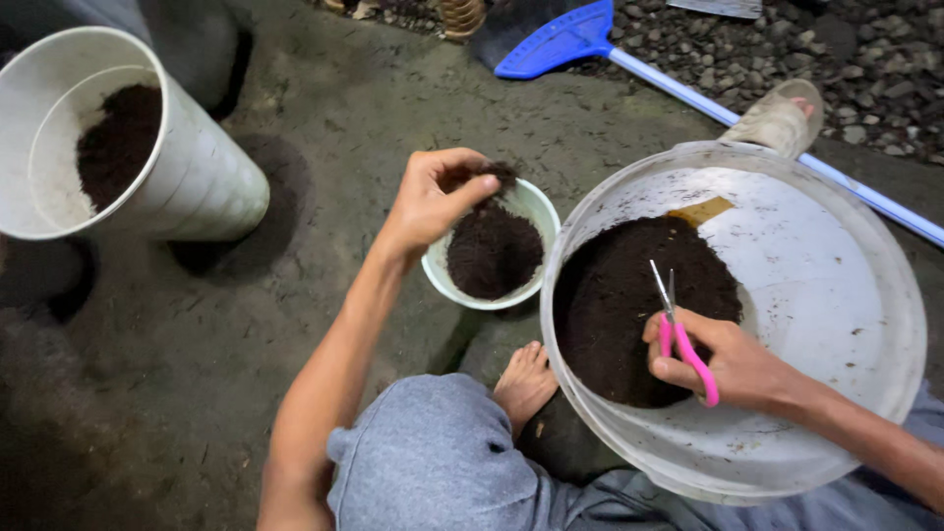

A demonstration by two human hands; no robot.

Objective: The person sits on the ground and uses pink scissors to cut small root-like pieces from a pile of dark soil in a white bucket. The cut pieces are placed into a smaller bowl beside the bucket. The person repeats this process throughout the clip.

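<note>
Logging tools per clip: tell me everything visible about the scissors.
The scissors are small, with bright pink handles that look like plastic and thin silvery blades that look like metal. The blades are slightly parted, tips pointing up and away from the person, over the dark soil in the big white basin. The right hand holds them by the handles, fingers wrapped around the pink loops. Whether the tips touch the soil cannot be told.
</note>
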